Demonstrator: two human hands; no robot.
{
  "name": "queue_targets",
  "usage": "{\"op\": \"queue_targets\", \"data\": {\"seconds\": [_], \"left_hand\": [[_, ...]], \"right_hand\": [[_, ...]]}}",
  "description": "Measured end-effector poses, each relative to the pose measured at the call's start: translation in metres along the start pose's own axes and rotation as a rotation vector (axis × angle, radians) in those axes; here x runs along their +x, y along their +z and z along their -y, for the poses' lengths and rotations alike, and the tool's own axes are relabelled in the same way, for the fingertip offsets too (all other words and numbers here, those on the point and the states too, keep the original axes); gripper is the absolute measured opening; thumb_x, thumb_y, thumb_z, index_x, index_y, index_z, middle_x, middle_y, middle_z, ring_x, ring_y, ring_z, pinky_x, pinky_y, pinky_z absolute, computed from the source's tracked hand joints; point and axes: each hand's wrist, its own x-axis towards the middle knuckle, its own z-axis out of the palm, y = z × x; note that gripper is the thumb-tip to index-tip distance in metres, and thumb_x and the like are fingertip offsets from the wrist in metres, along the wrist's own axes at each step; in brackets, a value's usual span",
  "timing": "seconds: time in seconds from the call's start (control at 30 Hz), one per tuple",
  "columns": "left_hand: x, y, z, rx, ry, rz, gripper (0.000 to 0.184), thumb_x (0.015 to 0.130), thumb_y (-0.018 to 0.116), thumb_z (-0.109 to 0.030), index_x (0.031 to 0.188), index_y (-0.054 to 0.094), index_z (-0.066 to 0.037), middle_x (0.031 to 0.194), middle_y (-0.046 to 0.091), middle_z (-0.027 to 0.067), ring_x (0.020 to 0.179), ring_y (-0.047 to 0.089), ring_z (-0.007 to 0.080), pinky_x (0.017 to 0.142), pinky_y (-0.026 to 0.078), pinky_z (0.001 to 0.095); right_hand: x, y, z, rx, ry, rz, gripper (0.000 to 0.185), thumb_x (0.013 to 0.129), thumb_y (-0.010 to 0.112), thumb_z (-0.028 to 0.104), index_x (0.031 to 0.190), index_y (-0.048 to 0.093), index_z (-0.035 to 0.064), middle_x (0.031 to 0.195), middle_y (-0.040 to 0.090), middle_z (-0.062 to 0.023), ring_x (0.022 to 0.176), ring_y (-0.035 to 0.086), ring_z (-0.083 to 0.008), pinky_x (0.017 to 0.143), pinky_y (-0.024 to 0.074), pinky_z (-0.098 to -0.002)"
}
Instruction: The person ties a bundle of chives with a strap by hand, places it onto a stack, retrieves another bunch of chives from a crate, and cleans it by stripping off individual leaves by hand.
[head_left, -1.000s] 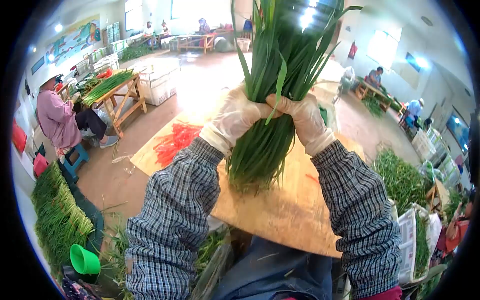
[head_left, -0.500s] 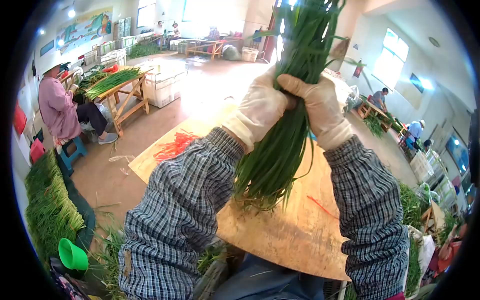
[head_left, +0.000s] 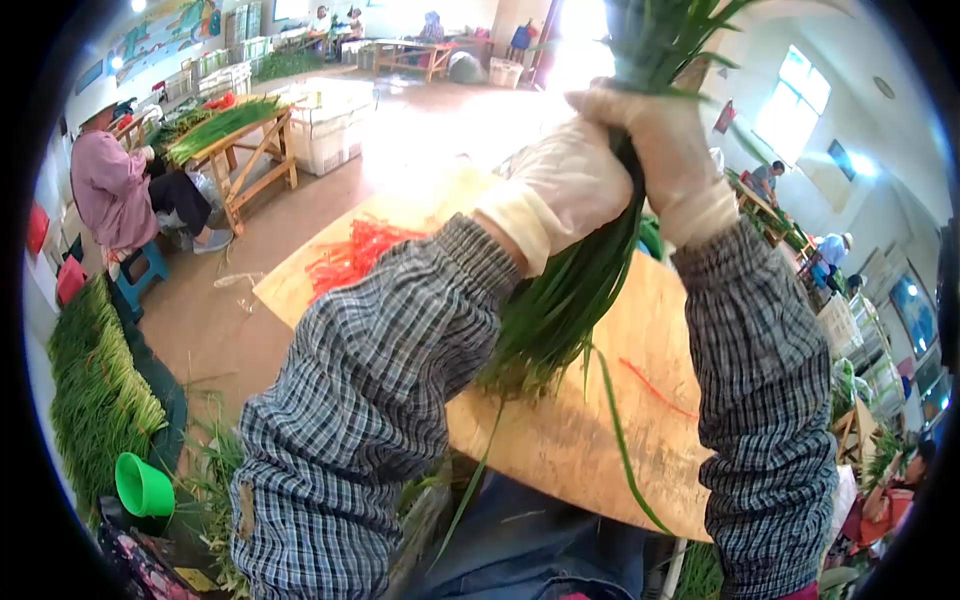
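Both gloved hands are wrapped round one large bunch of green chives (head_left: 565, 315), held above the wooden table (head_left: 630, 465). My left hand (head_left: 575, 190) grips it from the left, and my right hand (head_left: 675, 155) closes on it just above and to the right. Leaf tops fan out above my fists, while the lower ends hang down close to the tabletop. Two long blades dangle loose below the bunch. A pile of red ties (head_left: 355, 255) lies on the table's left side, and a single red strip (head_left: 655, 387) rests to the right.
On the left floor, a long heap of cut greens (head_left: 95, 385) lies beside a green cup (head_left: 143, 485). A person in pink (head_left: 110, 190) sits at another bench (head_left: 235, 150) with greens. White crates (head_left: 325, 130) stand behind it. More people work at the right.
The bunch and both hands have shifted up and right, with the hands closer together. Two blades now hang loose beneath the bunch.
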Motion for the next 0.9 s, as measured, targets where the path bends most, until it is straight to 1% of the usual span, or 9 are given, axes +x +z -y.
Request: {"op": "queue_targets", "data": {"seconds": [0.07, 0.17, 0.23, 0.37, 0.47, 0.67, 0.73, 0.87, 0.9], "left_hand": [[-0.016, -0.008, -0.013, -0.182, -0.152, -0.071, 0.039, 0.070, 0.054, -0.012, 0.102, 0.053, 0.011, 0.097, 0.058, 0.0289, 0.090, 0.060, 0.0363, 0.079, 0.047, 0.0385], [-0.049, -0.032, -0.009, -0.138, 0.088, -0.005, 0.047, 0.072, 0.059, -0.020, 0.109, 0.053, 0.009, 0.102, 0.058, 0.0270, 0.093, 0.060, 0.0326, 0.081, 0.047, 0.0345], [-0.078, -0.049, 0.008, -0.152, 0.001, -0.121, 0.051, 0.076, 0.060, -0.028, 0.114, 0.053, 0.007, 0.109, 0.057, 0.0235, 0.094, 0.059, 0.0273, 0.084, 0.046, 0.0304], [-0.186, -0.104, 0.027, -0.369, -0.411, -0.396, 0.041, 0.083, 0.055, -0.028, 0.112, 0.058, 0.000, 0.111, 0.059, 0.0154, 0.106, 0.054, 0.0209, 0.094, 0.041, 0.0334], [-0.263, -0.112, 0.060, -0.358, -0.668, -0.464, 0.027, 0.083, 0.057, -0.014, 0.106, 0.061, 0.000, 0.103, 0.063, 0.0097, 0.100, 0.056, 0.0176, 0.091, 0.041, 0.0298], [-0.335, -0.067, 0.050, -0.331, -0.890, -0.428, 0.021, 0.083, 0.057, -0.010, 0.100, 0.063, 0.001, 0.094, 0.064, 0.0066, 0.088, 0.057, 0.0126, 0.079, 0.044, 0.0237], [-0.352, -0.061, 0.062, -0.222, -0.932, -0.395, 0.022, 0.080, 0.058, -0.009, 0.099, 0.063, 0.000, 0.094, 0.064, 0.0092, 0.086, 0.058, 0.0160, 0.078, 0.044, 0.0258], [-0.306, -0.025, 0.109, 0.282, -0.504, -0.320, 0.033, 0.077, 0.059, -0.014, 0.110, 0.060, -0.007, 0.113, 0.056, 0.0170, 0.107, 0.050, 0.0302, 0.090, 0.040, 0.0367], [-0.285, -0.022, 0.123, 0.412, -0.429, -0.271, 0.037, 0.078, 0.059, -0.018, 0.114, 0.058, -0.012, 0.121, 0.050, 0.0164, 0.110, 0.048, 0.0313, 0.091, 0.040, 0.0383]], "right_hand": [[0.005, 0.000, -0.008, 0.081, -0.010, -0.090, 0.018, 0.071, 0.072, 0.014, 0.076, 0.066, -0.0021, 0.069, 0.063, -0.0077, 0.062, 0.058, -0.0151, 0.058, 0.0469, -0.0234], [0.030, -0.029, -0.036, -0.550, -0.430, -0.065, 0.013, 0.076, 0.064, 0.011, 0.079, 0.066, -0.0013, 0.073, 0.064, -0.0079, 0.064, 0.060, -0.0141, 0.059, 0.0487, -0.0231], [0.027, -0.025, -0.018, -0.115, 0.084, -0.196, 0.011, 0.075, 0.062, 0.005, 0.080, 0.065, -0.0042, 0.077, 0.065, -0.0097, 0.068, 0.062, -0.0135, 0.060, 0.0502, -0.0212], [0.043, -0.062, 0.031, -0.124, -0.027, -0.042, 0.019, 0.070, 0.053, 0.016, 0.068, 0.063, -0.0001, 0.062, 0.059, -0.0129, 0.053, 0.057, -0.0243, 0.056, 0.0480, -0.0324], [0.051, -0.077, 0.032, -0.594, -0.635, -0.240, 0.026, 0.071, 0.053, 0.020, 0.078, 0.063, -0.0030, 0.067, 0.061, -0.0140, 0.059, 0.059, -0.0242, 0.062, 0.0493, -0.0329], [0.050, -0.062, -0.010, -0.137, 0.038, -0.066, 0.029, 0.081, 0.057, 0.025, 0.093, 0.063, -0.0009, 0.084, 0.064, -0.0113, 0.075, 0.063, -0.0184, 0.074, 0.0504, -0.0300], [0.045, -0.062, -0.022, -0.294, -0.115, -0.013, 0.027, 0.084, 0.053, 0.024, 0.092, 0.064, 0.0008, 0.086, 0.064, -0.0107, 0.083, 0.061, -0.0185, 0.081, 0.0464, -0.0303], [0.006, -0.001, -0.039, -0.574, -0.396, -0.142, 0.022, 0.085, 0.050, 0.018, 0.088, 0.066, 0.0032, 0.090, 0.064, -0.0098, 0.094, 0.056, -0.0168, 0.089, 0.0399, -0.0300], [0.009, 0.001, -0.021, -0.393, -0.159, -0.168, 0.019, 0.082, 0.055, 0.017, 0.086, 0.066, 0.0023, 0.086, 0.064, -0.0084, 0.088, 0.058, -0.0159, 0.084, 0.0425, -0.0288]]}}
